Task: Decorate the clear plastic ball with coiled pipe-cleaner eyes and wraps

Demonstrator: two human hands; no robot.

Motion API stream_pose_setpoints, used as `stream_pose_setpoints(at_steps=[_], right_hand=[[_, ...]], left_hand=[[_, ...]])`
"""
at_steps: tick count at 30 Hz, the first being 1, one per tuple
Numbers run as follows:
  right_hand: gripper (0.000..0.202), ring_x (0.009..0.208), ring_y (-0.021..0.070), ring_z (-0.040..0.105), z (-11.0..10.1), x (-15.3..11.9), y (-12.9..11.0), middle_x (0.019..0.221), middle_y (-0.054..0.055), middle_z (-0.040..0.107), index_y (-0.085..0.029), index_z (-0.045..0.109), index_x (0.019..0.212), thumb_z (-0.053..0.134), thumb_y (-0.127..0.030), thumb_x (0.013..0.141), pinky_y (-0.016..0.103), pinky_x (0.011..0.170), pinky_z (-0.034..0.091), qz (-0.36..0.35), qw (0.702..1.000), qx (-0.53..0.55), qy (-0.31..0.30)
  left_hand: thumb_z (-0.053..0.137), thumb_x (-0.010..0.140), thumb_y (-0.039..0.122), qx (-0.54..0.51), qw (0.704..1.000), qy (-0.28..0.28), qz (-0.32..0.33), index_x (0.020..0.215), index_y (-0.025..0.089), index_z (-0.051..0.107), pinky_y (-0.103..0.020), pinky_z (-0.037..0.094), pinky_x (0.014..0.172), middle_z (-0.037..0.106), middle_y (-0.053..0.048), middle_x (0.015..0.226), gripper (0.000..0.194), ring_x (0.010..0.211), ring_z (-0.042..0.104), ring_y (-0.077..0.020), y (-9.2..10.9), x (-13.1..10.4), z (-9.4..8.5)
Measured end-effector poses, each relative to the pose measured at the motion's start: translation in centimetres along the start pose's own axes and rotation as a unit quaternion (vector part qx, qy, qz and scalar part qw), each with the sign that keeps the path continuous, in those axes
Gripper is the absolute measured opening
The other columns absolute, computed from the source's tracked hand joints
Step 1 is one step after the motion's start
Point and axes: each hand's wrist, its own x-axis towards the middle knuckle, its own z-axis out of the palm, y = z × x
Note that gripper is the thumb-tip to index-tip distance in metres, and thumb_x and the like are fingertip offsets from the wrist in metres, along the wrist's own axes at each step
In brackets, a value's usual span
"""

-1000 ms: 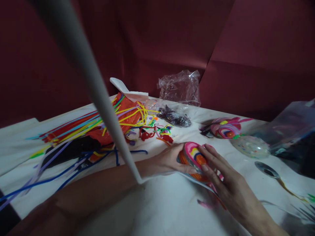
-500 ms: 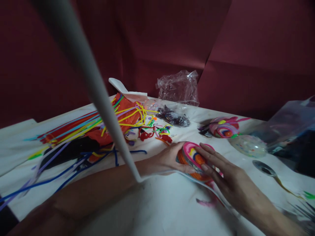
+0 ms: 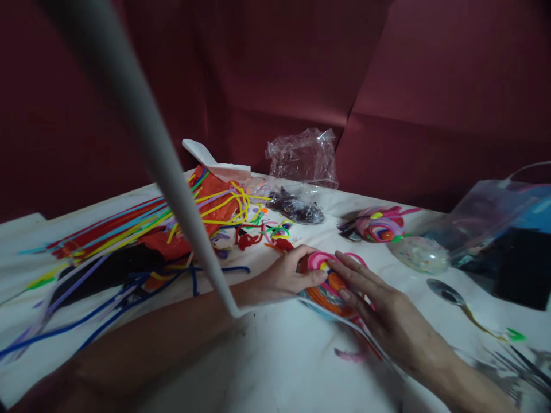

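Observation:
A rounded craft piece of coiled pipe cleaners in pink, yellow, orange and grey rests low over the table between both hands. My left hand is wrapped round its left side, with the thumb on the near face. On the right, my right hand presses its fingertips against the coiled eye-like pattern, and the hand covers part of the piece. A pink fuzzy scrap lies on the table just in front. Under the right hand, pink and red strands show partly.
Loose pipe cleaners spread across the left. A similar pink coiled piece, a clear balloon-like object and a tape roll lie right. Clear plastic wrap stands at the back. A blurred pale rod crosses the view.
The whole view has shifted slightly, so the table things sit a little further left. My left thumb lies higher on the craft piece, which looks tilted a little differently.

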Motion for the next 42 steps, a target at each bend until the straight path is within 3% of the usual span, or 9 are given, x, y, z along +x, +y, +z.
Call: stream_pose_setpoints(at_steps=[6,9,13,16,20,27,32,42], right_hand=[[0.045,0.130,0.0251,0.035,0.2,0.3,0.4,0.140,0.012,0.044,-0.017,0.050,0.134,0.035,-0.033,0.095,0.044,0.102,0.038,-0.018,1.000,-0.016,0.008],[0.045,0.130,0.0259,0.036,0.3,0.6,0.7,0.139,0.013,0.045,-0.018,0.048,0.135,0.035,-0.032,0.095,0.047,0.101,0.038,-0.021,1.000,-0.019,0.009],[0.044,0.129,0.0266,0.039,0.4,1.2,0.6,0.139,0.013,0.046,-0.018,0.050,0.134,0.035,-0.031,0.094,0.049,0.103,0.036,-0.033,0.999,-0.007,0.001],[0.045,0.129,0.0258,0.039,0.5,1.2,0.6,0.139,0.012,0.046,-0.019,0.048,0.135,0.036,-0.032,0.094,0.048,0.104,0.034,-0.032,0.999,0.013,0.000],[0.053,0.122,0.0277,0.049,0.3,0.9,0.8,0.135,0.012,0.051,-0.018,0.040,0.139,0.043,-0.040,0.091,0.046,0.099,0.042,0.054,0.995,0.080,0.011],[0.063,0.125,0.0290,0.045,-0.5,0.6,0.9,0.135,0.010,0.051,-0.016,0.048,0.134,0.053,-0.052,0.083,0.045,0.104,0.036,0.110,0.979,0.171,-0.019],[0.057,0.125,0.0288,0.045,-0.6,0.7,0.7,0.134,0.008,0.052,-0.018,0.053,0.131,0.053,-0.048,0.082,0.046,0.104,0.036,0.109,0.979,0.171,-0.013],[0.055,0.127,0.0282,0.042,-0.5,0.8,0.9,0.134,0.009,0.052,-0.016,0.055,0.129,0.053,-0.043,0.081,0.046,0.104,0.033,0.110,0.977,0.180,-0.012]], left_hand=[[0.059,0.077,0.050,0.012,1.000,0.013,0.014,0.108,0.009,0.052,-0.029,0.047,0.075,0.060,-0.009,0.094,0.051,0.085,0.058,-0.0182,-0.7,0.3,0.1],[0.058,0.079,0.042,0.038,0.998,0.051,0.023,0.119,0.010,0.047,-0.035,0.045,0.086,0.057,-0.015,0.114,0.053,0.104,0.055,-0.0242,-0.7,0.2,0.1],[0.059,0.077,0.029,0.166,0.972,0.099,0.130,0.127,0.011,0.044,-0.037,0.035,0.104,0.048,-0.016,0.132,0.056,0.124,0.044,-0.0256,0.0,-0.1,-0.1],[0.058,0.078,0.026,0.197,0.965,0.077,0.155,0.125,0.008,0.048,-0.034,0.038,0.103,0.055,-0.016,0.127,0.051,0.119,0.051,-0.0235,0.4,-0.4,-0.1],[0.057,0.081,0.030,0.215,0.964,0.061,0.146,0.122,0.009,0.053,-0.034,0.041,0.102,0.057,-0.015,0.125,0.047,0.118,0.052,-0.0228,0.3,-0.5,0.1],[0.056,0.082,0.034,0.243,0.954,0.065,0.163,0.121,0.010,0.054,-0.034,0.041,0.102,0.057,-0.015,0.125,0.046,0.118,0.052,-0.0219,-0.3,-0.4,0.4],[0.057,0.082,0.033,0.266,0.951,0.079,0.139,0.123,0.011,0.053,-0.036,0.038,0.105,0.050,-0.016,0.133,0.047,0.124,0.047,-0.0232,0.1,-0.9,0.8],[0.056,0.084,0.038,0.334,0.915,0.100,0.204,0.123,0.008,0.055,-0.031,0.049,0.092,0.060,-0.015,0.116,0.049,0.107,0.058,-0.0214,-0.7,-0.9,1.1]])
